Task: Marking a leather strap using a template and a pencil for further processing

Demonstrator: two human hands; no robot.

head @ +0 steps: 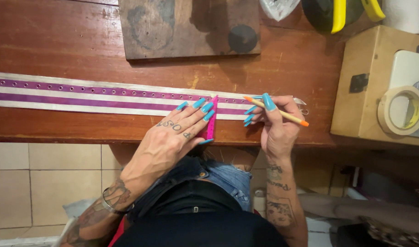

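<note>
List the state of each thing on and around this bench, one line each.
left hand: flat, pressing the pink ruler.
pink ruler: lying across the strip, pinned.
right hand: pinching the pencil.
pencil: held slanted, tip near the strip.
purple-and-white strip: stretched flat along the bench, eyelets in a row.
tape roll: resting on the box.
wooden board: lying flat, untouched.

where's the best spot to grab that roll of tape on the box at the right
Probably across the ring's rim, from above. The tape roll lies flat on the tan box with its open core facing up, so fingers can drop into the hole and pinch the outer wall.
</note>
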